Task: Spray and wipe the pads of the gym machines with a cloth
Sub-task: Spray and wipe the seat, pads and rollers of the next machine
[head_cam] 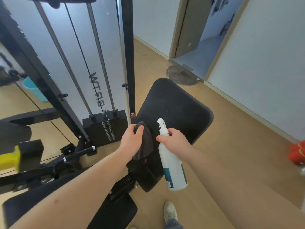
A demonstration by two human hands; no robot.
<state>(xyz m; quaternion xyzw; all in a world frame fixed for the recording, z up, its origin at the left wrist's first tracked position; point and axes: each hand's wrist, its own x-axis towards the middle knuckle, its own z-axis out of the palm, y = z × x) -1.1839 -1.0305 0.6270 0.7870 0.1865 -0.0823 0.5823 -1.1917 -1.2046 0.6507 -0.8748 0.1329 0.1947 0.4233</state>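
A black padded backrest (175, 104) of a gym bench slopes up in the middle of the view. My left hand (132, 139) grips a dark grey cloth (146, 146) that hangs over the pad's lower left part. My right hand (173, 139) holds a white spray bottle (171, 167) with a teal label by its neck. The white nozzle (160, 123) points up and away over the pad. A second black pad, the seat (115, 212), lies below near my left forearm.
A cable machine with a black weight stack (105, 128) and steel guide rods stands left of the bench. A blue bucket (35, 90) sits behind it. An open doorway (198, 47) lies ahead on the right, red objects (297, 154) at the right wall, my shoe (170, 212) below.
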